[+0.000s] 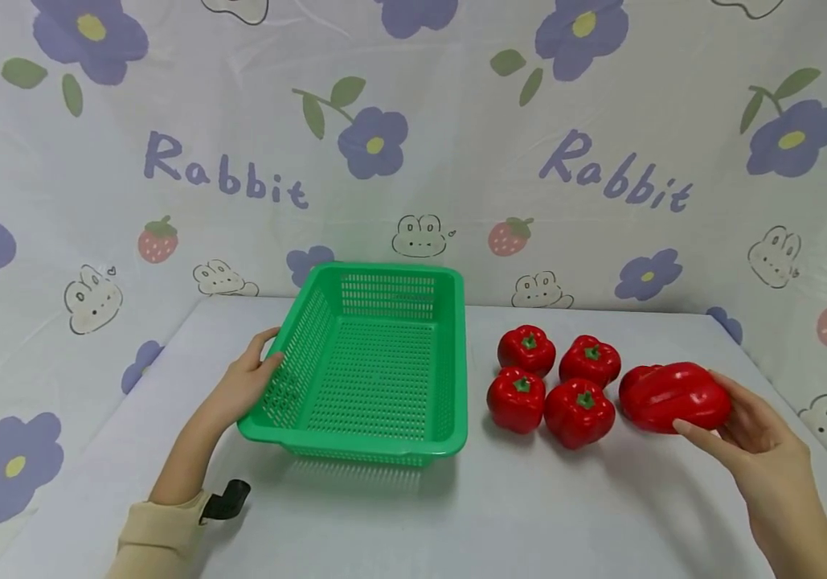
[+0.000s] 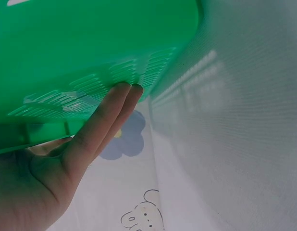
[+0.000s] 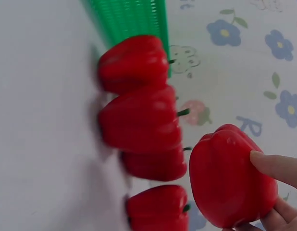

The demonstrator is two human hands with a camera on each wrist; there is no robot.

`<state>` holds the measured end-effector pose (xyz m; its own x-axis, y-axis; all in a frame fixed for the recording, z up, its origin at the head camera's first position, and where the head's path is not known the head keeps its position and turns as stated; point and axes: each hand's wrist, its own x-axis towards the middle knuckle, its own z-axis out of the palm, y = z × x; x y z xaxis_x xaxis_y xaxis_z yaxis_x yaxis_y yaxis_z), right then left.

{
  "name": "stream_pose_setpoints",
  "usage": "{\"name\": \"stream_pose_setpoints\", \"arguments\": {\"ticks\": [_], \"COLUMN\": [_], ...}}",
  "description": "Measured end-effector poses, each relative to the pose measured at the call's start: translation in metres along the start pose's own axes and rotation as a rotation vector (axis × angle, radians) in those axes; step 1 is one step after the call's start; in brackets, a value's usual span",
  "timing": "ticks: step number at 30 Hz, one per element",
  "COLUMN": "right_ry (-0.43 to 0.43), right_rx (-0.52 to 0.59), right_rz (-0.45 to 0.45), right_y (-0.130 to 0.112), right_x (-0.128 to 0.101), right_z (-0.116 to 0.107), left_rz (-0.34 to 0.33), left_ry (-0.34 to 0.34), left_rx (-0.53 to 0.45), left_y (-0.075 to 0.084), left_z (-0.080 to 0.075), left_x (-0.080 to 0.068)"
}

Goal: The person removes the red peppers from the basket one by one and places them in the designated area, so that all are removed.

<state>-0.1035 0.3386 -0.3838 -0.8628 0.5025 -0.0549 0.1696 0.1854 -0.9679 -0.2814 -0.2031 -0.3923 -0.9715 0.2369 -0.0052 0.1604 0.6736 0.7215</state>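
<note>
I see a green basket (image 1: 377, 362); red peppers (image 1: 554, 378) with green stems; a white backdrop (image 1: 456, 161) with purple flowers.

Four red peppers (image 1: 554, 384) stand upright in a tight cluster on the white table (image 1: 456, 515). Behind, a backdrop (image 1: 413, 145) shows purple flowers, strawberries, rabbits and the word "Rabbit" twice.

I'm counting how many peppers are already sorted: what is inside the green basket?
Nothing shows inside the green basket: its perforated floor is bare. All five red peppers lie on the table to its right. The near wall hides a thin strip of floor.
</note>
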Motion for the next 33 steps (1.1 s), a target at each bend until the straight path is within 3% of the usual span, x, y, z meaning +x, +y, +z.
{"name": "stream_pose_setpoints", "arguments": {"ticks": [5, 19, 33], "right_ry": [0.044, -0.002, -0.002], "right_rx": [-0.223, -0.280, -0.359], "right_rz": [0.054, 0.151, -0.155], "right_y": [0.020, 0.045, 0.062], "right_x": [-0.004, 0.000, -0.003], "right_z": [-0.001, 0.006, 0.011], "left_rz": [-0.003, -0.012, -0.020], "left_ry": [0.002, -0.010, -0.015], "left_rx": [0.004, -0.022, -0.032], "left_y": [0.000, 0.000, -0.001], "left_z": [0.000, 0.000, 0.000], "left_x": [0.000, 0.000, 0.001]}}
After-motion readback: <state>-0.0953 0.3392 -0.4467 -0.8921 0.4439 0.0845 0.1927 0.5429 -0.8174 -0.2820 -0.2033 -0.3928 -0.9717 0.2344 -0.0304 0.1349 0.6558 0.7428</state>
